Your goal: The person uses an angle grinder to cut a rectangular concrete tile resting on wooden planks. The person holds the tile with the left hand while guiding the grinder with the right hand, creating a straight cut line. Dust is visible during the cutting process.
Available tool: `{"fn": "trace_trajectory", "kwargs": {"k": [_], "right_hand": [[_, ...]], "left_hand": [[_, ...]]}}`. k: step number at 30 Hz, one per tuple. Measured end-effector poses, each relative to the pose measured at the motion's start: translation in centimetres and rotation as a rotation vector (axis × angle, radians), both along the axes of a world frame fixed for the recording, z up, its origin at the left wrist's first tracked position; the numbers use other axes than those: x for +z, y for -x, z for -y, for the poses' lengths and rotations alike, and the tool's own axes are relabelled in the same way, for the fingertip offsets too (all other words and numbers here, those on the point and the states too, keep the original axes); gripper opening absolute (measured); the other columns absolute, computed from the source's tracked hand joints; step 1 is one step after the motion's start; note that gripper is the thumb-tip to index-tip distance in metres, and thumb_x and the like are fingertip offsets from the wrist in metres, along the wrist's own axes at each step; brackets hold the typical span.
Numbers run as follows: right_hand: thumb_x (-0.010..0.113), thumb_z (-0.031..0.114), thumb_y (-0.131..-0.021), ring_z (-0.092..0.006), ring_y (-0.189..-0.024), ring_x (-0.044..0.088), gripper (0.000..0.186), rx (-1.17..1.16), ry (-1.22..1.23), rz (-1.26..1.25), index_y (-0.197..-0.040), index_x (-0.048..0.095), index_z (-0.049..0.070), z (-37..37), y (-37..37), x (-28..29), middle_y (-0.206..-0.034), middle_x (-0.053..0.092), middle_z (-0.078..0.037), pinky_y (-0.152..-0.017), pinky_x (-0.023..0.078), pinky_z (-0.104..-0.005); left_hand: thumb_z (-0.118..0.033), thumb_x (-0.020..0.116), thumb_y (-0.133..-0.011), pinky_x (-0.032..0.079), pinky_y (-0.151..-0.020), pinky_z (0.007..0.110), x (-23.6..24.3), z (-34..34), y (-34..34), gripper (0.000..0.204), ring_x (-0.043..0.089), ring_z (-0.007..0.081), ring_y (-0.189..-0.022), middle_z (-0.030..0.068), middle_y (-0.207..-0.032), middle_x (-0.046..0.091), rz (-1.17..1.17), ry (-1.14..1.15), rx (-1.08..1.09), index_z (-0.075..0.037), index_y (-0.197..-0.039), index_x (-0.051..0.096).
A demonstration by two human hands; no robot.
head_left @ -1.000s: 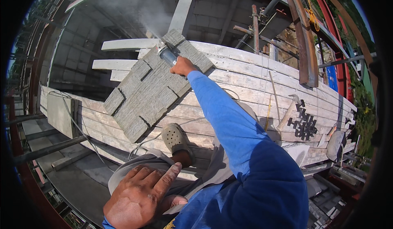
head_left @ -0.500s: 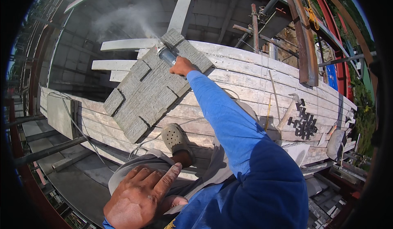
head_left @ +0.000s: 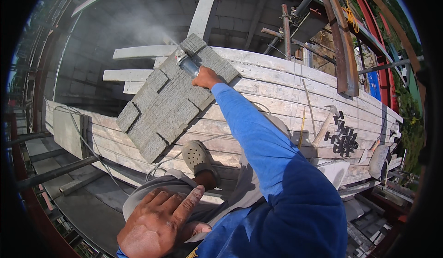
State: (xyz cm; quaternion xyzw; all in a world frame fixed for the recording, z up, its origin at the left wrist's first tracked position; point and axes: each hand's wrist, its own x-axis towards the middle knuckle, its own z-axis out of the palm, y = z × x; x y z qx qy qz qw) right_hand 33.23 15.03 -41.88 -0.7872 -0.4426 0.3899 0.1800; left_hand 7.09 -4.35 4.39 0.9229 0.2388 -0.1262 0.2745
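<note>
In the head view, grips the angle grinder (head_left: 188, 66) with right hand (head_left: 206, 78) wrapped closed around its rear, over the far end of the textured grey slab (head_left: 170, 92), across whitish planks (head_left: 263, 86). Holds left hand (head_left: 154, 221) close in, loosely extended, without anything visible in it. Compared with half a second ago, shows a thinner dust plume (head_left: 143, 27) but hardly any grinder shift, suggesting continued cutting there.

The right hand (head_left: 207, 78) grips a grinder (head_left: 188, 67) at the slab (head_left: 159, 102), dust (head_left: 145, 27) spraying beyond. The left hand (head_left: 157, 219) is over the trousers (head_left: 140, 194). A hammer (head_left: 325, 128) lies on planks (head_left: 272, 88).
</note>
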Motion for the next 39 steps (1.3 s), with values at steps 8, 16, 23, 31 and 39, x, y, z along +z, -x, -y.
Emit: {"fn": "trace_trajectory", "kwargs": {"k": [8,16,23,31,39], "right_hand": [[0.093,0.036,-0.076,-0.0413,-0.127,0.072,0.078,-0.019,-0.024,0.005,-0.137,0.064,-0.003,0.6,-0.2,-0.7,-0.135,0.073,-0.027,-0.109,0.058,-0.0466],[0.089,0.035,-0.077,-0.0475,-0.122,0.072,0.076,-0.028,-0.154,-0.050,-0.136,0.062,-0.006,-0.4,1.2,2.4,-0.127,0.073,-0.033,-0.106,0.058,-0.0509],[0.092,0.032,-0.076,-0.0501,-0.119,0.073,0.075,-0.020,-0.308,-0.077,-0.133,0.062,-0.005,-0.5,1.0,8.6,-0.124,0.075,-0.033,-0.104,0.059,-0.0528],[0.088,0.034,-0.075,-0.0484,-0.116,0.074,0.075,-0.018,-0.290,0.104,-0.133,0.062,-0.006,5.6,-7.1,11.6,-0.121,0.075,-0.033,-0.103,0.059,-0.0521],[0.087,0.035,-0.072,-0.0461,-0.116,0.075,0.097,-0.046,-0.040,0.167,-0.155,0.054,-0.004,18.8,-13.0,7.4,-0.124,0.075,-0.033,-0.102,0.060,-0.0491]], "left_hand": [[-0.059,0.082,-0.087,0.059,-0.089,0.048,-0.2,0.0,0.3,0.083,0.075,0.0378,-0.095,0.0181,-0.098,0.075,0.010,0.049,0.019,-0.005,-0.148,0.066],[-0.058,0.083,-0.087,0.059,-0.088,0.048,-0.6,0.3,0.1,0.081,0.075,0.0393,-0.095,0.0204,-0.102,0.076,-0.008,-0.006,0.056,-0.006,-0.147,0.068],[-0.048,0.087,-0.088,0.060,-0.089,0.046,-0.9,-1.4,-0.2,0.071,0.075,0.0398,-0.098,0.0205,-0.108,0.078,0.008,0.082,0.041,-0.005,-0.142,0.072],[-0.021,0.088,-0.094,0.062,-0.089,0.051,-3.0,3.0,-0.4,0.044,0.079,0.0372,-0.096,0.0204,-0.109,0.079,0.838,1.037,-0.464,-0.002,-0.132,0.075],[-0.015,0.084,-0.097,0.062,-0.089,0.055,-4.8,8.0,-0.2,0.035,0.079,0.0387,-0.096,0.0220,-0.113,0.078,0.993,1.170,-0.475,0.000,-0.127,0.075]]}}
